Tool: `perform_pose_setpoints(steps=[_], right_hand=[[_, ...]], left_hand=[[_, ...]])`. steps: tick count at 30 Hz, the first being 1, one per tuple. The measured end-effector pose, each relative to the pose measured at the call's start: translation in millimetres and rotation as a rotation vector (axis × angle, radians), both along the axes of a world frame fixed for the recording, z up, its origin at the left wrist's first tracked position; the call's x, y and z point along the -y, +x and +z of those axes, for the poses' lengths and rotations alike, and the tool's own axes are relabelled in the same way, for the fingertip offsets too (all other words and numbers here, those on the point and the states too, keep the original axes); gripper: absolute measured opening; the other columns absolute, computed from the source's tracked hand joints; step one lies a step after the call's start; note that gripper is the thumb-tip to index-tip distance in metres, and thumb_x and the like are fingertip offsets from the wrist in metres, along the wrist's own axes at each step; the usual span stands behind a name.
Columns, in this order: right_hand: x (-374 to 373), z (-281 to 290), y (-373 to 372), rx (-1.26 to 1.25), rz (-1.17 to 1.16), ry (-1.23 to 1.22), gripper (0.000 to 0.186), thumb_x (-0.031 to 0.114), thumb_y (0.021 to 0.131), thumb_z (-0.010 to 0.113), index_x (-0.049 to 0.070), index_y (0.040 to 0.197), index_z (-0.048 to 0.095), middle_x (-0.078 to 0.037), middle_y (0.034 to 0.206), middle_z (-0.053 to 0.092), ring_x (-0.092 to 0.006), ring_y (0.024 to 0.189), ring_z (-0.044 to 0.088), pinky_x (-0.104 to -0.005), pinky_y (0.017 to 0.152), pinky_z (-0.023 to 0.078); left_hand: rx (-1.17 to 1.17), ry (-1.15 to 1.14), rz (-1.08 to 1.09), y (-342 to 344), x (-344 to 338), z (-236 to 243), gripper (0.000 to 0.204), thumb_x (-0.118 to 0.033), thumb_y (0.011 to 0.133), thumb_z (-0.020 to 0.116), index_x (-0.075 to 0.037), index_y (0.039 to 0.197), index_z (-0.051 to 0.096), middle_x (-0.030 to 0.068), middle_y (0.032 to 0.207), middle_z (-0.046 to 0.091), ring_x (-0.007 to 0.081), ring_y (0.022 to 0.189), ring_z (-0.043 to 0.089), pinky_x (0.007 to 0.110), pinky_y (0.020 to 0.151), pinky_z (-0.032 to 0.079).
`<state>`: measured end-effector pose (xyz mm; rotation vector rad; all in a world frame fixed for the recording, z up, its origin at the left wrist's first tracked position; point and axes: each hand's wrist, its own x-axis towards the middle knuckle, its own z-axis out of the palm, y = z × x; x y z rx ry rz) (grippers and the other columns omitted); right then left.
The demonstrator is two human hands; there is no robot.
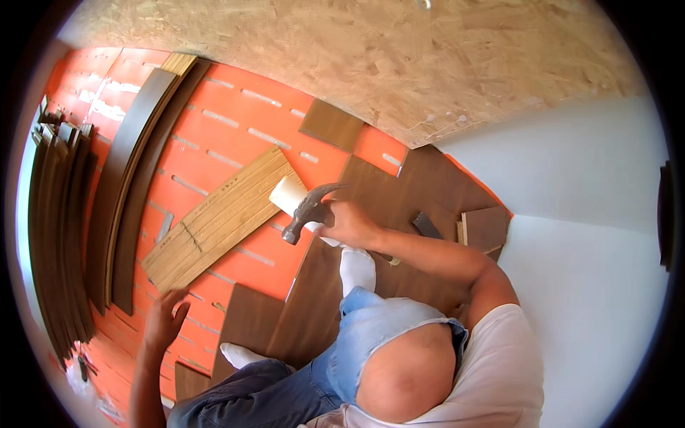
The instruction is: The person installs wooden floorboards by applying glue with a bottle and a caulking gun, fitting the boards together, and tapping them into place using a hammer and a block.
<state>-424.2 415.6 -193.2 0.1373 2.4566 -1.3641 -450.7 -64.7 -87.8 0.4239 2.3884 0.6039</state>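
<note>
Orange underlay [228,100] across the floor, pale board [221,214] lying slantwise on it, left hand [168,319] empty, fingers loosely parted near the board's lower end, right hand [351,225] wrapped around a claw hammer [312,212], brown planks [307,292] below.

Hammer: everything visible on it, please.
The hammer has a dark grey, metallic-looking head, lying diagonally in the picture: a blunt striking face points lower left, and a curved claw sweeps to the upper right. The right hand grips it close behind the head. The handle is mostly hidden, so its material is hard to tell.
</note>
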Motion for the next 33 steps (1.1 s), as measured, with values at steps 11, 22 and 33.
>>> perform_pose_setpoints(steps=[11, 22, 33], right_hand=[[-31, 12, 2, 0.042, 0.041, -0.021, 0.044, 0.026, 0.082, 0.083, -0.001, 0.113, 0.069, -0.022, 0.095, 0.072, -0.0396, 0.093, 0.071, -0.0482, 0.082, 0.055], [-70, -7, -9, 0.147, -0.040, -0.039, 0.049, 0.037, 0.087, 0.084, -0.006, 0.087, 0.061, -0.020, 0.079, 0.069, -0.0334, 0.075, 0.072, -0.0451, 0.065, 0.056], [8, -51, -245, 0.208, 0.029, -0.093, 0.025, 0.019, 0.086, 0.080, -0.002, 0.081, 0.065, -0.006, 0.063, 0.061, -0.0157, 0.051, 0.063, -0.0326, 0.046, 0.049]], left_hand=[[0.565, 0.561, 0.503, -44, -286, -123, 0.048, -0.040, 0.103, 0.068, 0.005, 0.118, 0.068, 0.0079, 0.104, 0.073, 0.0147, 0.094, 0.067, 0.032, 0.085, 0.053], [0.593, 0.956, 1.052, -21, -305, -159, 0.055, -0.043, 0.097, 0.076, 0.001, 0.127, 0.063, 0.0076, 0.112, 0.068, 0.0172, 0.102, 0.065, 0.034, 0.095, 0.051], [0.533, 1.142, 1.195, -19, -249, -160, 0.059, -0.045, 0.098, 0.072, 0.002, 0.130, 0.059, 0.0095, 0.117, 0.068, 0.0192, 0.108, 0.067, 0.037, 0.100, 0.053]])
